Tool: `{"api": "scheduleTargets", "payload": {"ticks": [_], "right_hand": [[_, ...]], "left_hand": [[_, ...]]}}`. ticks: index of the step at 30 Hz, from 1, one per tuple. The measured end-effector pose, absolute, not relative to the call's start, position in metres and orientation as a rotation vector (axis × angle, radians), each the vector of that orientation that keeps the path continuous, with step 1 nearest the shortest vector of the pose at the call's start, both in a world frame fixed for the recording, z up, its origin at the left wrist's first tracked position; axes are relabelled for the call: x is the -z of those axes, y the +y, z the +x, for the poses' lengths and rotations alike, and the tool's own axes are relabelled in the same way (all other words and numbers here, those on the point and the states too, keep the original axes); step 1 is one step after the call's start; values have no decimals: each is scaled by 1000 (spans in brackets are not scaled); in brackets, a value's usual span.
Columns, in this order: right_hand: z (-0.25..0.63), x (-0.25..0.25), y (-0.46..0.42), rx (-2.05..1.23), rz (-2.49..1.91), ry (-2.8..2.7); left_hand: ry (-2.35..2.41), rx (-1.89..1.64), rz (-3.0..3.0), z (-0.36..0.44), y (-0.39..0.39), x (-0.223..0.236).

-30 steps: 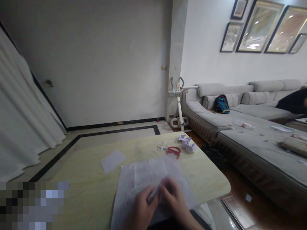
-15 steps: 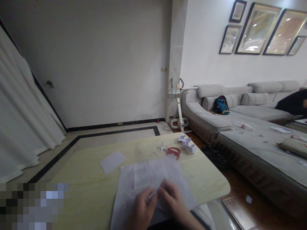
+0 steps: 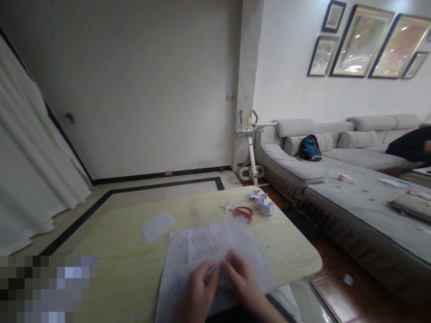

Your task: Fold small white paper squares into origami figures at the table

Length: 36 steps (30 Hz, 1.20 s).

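Note:
Between my two hands is a small folded piece of white paper [image 3: 213, 270], mostly covered by fingers. My left hand [image 3: 201, 283] is closed on its left side, thumb along the near edge. My right hand [image 3: 238, 271] pinches the other end, with fingertips close to the left hand's. Both hands are over a large printed sheet [image 3: 188, 251] lying on the pale yellow table [image 3: 117, 269]. Beyond the sheet lie red-handled scissors [image 3: 243, 211]. Several folded white paper shapes [image 3: 263, 204] sit near the table's far right corner.
A loose white paper [image 3: 157, 227] lies left of the printed sheet. To the right stand a grey sofa [image 3: 350, 197] with a blue backpack [image 3: 310, 148], and a white exercise machine [image 3: 251, 148]. A person in dark clothing [image 3: 409, 144] is at the far right edge.
My hands stay over the printed sheet, with only small finger shifts around the folded paper. The camera view moves slightly; objects on the table keep their places.

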State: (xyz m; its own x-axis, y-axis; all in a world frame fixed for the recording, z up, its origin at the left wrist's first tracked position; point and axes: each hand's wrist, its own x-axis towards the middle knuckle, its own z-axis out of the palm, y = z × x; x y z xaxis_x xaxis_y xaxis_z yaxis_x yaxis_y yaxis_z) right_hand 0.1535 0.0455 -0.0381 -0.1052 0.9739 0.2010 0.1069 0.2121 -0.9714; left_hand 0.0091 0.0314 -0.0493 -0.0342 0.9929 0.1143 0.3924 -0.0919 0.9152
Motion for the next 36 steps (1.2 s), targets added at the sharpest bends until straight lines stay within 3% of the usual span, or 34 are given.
{"api": "scheduleTargets", "payload": {"ticks": [36], "right_hand": [[152,46,48,-1069,-1095,-1430]], "left_hand": [[1630,-1025,1428,6,37,58]]}}
